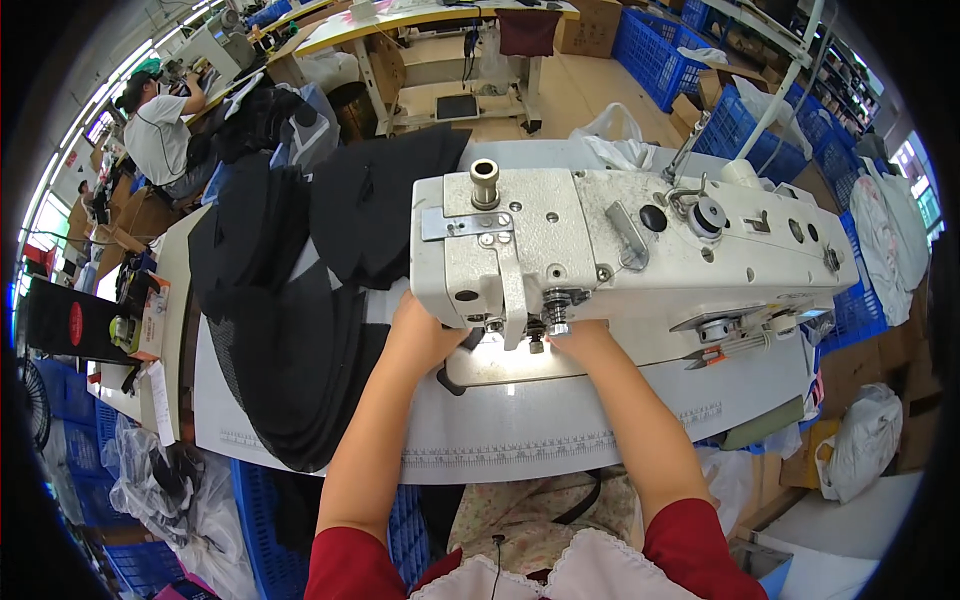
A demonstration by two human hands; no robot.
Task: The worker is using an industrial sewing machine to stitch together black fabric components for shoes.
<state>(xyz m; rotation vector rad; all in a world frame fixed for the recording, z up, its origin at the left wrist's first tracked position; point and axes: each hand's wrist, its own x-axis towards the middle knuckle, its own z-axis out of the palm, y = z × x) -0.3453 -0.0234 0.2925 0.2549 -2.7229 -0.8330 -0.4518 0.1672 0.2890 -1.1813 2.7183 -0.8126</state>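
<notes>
Left hand (pixel 424 335) and right hand (pixel 583 342) lay beneath the sewing machine head (pixel 545 235), grips hidden and indeterminable; sewing seemed in hand, the next move probably requiring steady guidance.

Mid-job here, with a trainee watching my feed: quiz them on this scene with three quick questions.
1. The stacked black pieces lie mainly on which side of the sewing machine?
a) left
b) right
2. True or false: both hands are resting in the person's lap.
3. Fill in: a measuring scale runs along the ____ edge of the white worktable.

Key:
1. a
2. False; the left hand and right hand are both up at the machine, fingers partly hidden.
3. near
</notes>
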